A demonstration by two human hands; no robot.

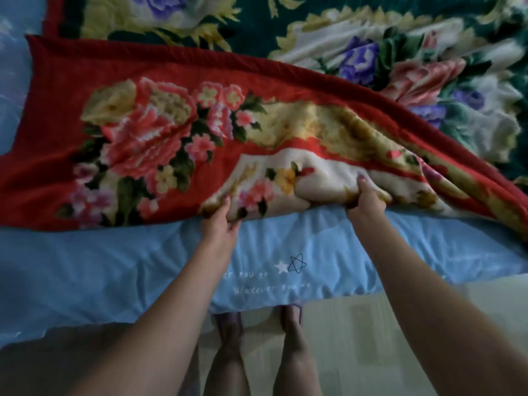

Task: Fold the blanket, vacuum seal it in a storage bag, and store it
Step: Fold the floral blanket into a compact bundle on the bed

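Pale tiled floor (371, 338) is seen at the bottom, below the near edge of a light blue bed sheet with small white lettering and two little stars printed on it (114, 267); that sheet is used as the landmark for everything else.

Spread over most of the sheet is a thick plush blanket with a red border and big pink, cream and green flowers (143, 132), the task's thing. Its near part is turned over so the red-bordered side faces up, while further back and to the right of the sheet a dark green side with purple and white flowers is shown. On the right the fabric is lifted off the sheet, and a strip of bare sheet is left between the blanket's near edge and the sheet's near edge.

That near edge of the blanket is gripped by both hands, close above the printed stars. The left hand (221, 215) is curled around the hem, thumb on top. The right hand (365, 201) is bunched into the cream fabric, a little further up the sheet.

Two bare feet (228, 324) are seen at the sheet's near edge, partly tucked under it.
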